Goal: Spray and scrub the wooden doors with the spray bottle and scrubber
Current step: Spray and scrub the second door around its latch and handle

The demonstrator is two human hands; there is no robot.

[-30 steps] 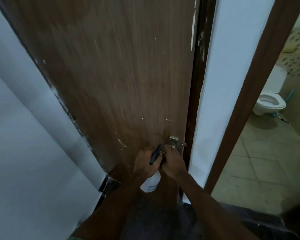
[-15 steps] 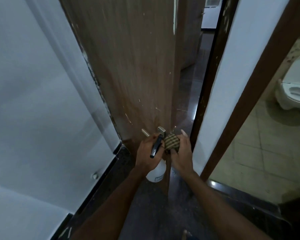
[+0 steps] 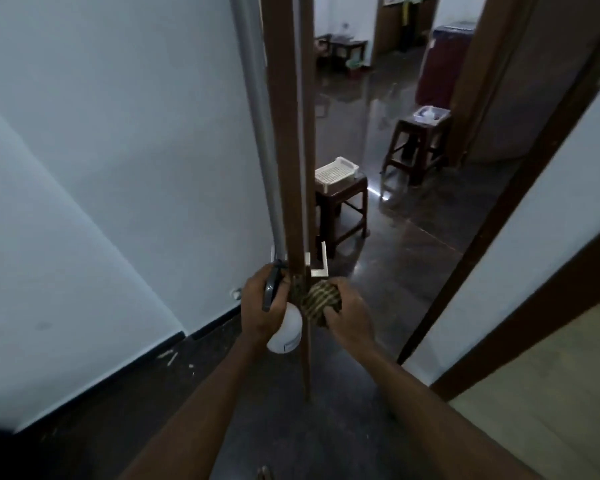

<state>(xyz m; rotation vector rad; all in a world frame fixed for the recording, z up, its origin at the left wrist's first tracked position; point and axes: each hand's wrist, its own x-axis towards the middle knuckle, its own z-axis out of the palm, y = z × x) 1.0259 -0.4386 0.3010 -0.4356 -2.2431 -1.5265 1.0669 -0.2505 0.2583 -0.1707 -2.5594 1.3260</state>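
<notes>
Your left hand is wrapped around the spray bottle just left of the door edge, and your right hand clutches the checked scrubber against that edge, right below the metal handle. You look to be between faces, with the door seen edge-on. Next move probably needs the bottle aimed at a face, not the edge; stools stand beyond in the hall.
</notes>
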